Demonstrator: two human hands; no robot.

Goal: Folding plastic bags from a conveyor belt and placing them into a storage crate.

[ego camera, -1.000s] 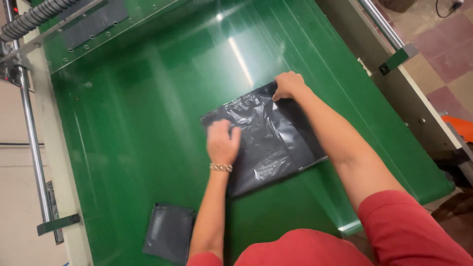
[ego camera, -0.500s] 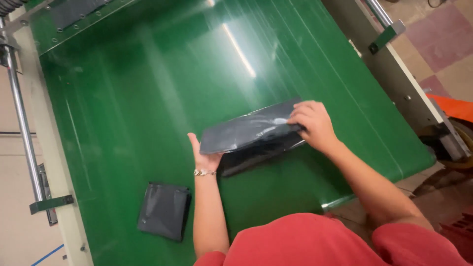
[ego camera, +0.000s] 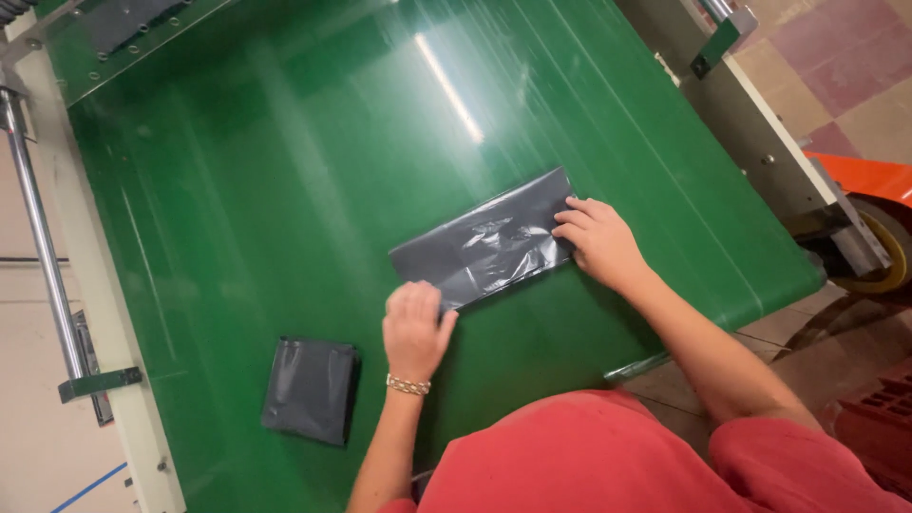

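Red shirt, lower edge of view, shoulders and both sleeves showing

Folded grey plastic bag, small squarish packet, flat on the green belt near the left forearm, well apart from both hands

Beaded bracelet on the left wrist

Left hand, palm down, fingers curled loosely and pressing on the near left corner of the grey plastic bag; no pinch seen, resting on top rather than gripping

Grey plastic bag, long folded strip, glossy and creased, lying flat on the belt between the two hands, tilted so the right end sits farther up the belt

Right hand, palm down, fingers bent and touching the right end of the strip, pressing its edge against the belt; not closed around it

Green belt, wide, shiny, streaked with light, filling most of the view

Metal rail and pale frame along the left side of the belt

Grey side frame to the right, orange machine part and tiled floor beyond

Dark plate bolted at the far left end of the belt
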